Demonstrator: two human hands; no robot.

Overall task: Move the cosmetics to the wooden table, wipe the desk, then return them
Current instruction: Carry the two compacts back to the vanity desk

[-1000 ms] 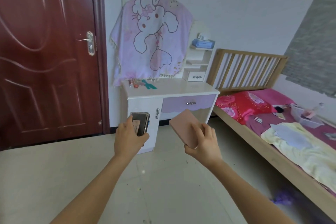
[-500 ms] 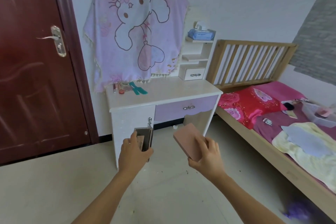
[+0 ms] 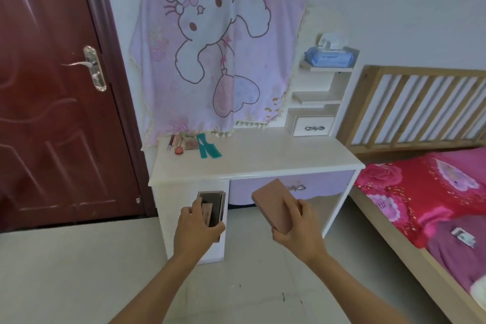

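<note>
at white desk (image 3: 276, 158), left hand (image 3: 196, 229) around dark case (image 3: 215, 204), right hand (image 3: 299, 234) around probable palette (image 3: 273, 202)

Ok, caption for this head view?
Left hand grips a dark case, right hand a pink case, facing the desk.

Loose cosmetics (image 3: 182, 143) too small to identify; bed (image 3: 420, 71) cut by right edge; left hand (image 3: 196, 231) covers dark case (image 3: 214, 202) lower end.
</note>
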